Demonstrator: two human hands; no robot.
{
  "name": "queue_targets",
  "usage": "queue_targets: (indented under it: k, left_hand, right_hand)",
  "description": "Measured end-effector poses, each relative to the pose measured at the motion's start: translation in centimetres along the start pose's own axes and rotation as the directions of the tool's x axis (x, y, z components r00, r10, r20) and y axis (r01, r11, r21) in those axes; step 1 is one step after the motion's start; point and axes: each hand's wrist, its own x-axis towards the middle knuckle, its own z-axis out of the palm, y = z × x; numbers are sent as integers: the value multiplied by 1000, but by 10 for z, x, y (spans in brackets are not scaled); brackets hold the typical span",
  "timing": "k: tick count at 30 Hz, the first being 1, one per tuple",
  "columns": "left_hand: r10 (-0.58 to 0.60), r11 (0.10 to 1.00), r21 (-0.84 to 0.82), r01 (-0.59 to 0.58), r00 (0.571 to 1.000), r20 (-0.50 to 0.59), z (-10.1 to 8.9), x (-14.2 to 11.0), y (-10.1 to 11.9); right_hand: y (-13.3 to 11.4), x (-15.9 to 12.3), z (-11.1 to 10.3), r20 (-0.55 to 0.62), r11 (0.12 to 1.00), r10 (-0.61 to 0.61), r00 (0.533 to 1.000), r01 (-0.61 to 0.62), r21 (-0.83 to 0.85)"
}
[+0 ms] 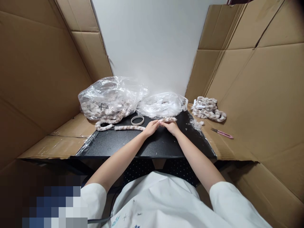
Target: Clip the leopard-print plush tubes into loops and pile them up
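My left hand (151, 128) and my right hand (171, 127) meet above the middle of the black table, fingertips pinched together on a fluffy cord (169, 119), cream with brown patches. One end of it sticks out past my right fingers. A straight length of the same plush cord (129, 128) lies to the left and runs up to my left hand; whether it is one piece with the held part is hidden. Behind my left hand rests a roll of tape (137, 120), flat on the table. What exactly sits between the fingertips is too small to make out.
A large clear plastic bag (111, 91) of fluffy cords stands back left, with cord spilling out. Beside it lies a smaller clear bag (163, 104). On the right are a pile of tagged cords (206, 109), fluff scraps (197, 124) and pink thread snips (222, 133). Cardboard walls (268, 95) flank the table.
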Motion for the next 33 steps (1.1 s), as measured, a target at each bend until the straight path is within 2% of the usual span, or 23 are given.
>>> queue_targets:
  k: [4,8,12,18,23,29,33]
  left_hand:
    - [-35,996,-81,35,999,0,1,-1,3]
    - [14,999,48,-12,999,-31,0,-3,8]
    - [57,994,94,-47,992,-109,-1,-2,6]
    - [56,979,203,-13,977,-208,-2,3,1]
    - [79,959,280,-34,985,-151,-1,1,3]
    - [119,948,304,-94,991,-64,-1,-2,6]
    - [127,946,303,-115,992,-19,-2,-2,7]
  right_hand:
    - [-1,-2,-1,-14,994,-32,999,31,-103]
    - [-5,-3,-1,-15,981,-97,995,93,-169]
    - [-9,-5,2,21,955,-196,980,196,-221]
    - [-16,-8,-1,-61,940,-217,974,192,-283]
    - [-13,-4,-6,-114,958,-225,968,198,-208]
    - [-6,0,-5,-20,991,-133,991,132,-32]
    - [-2,-1,-4,17,987,-159,987,159,18]
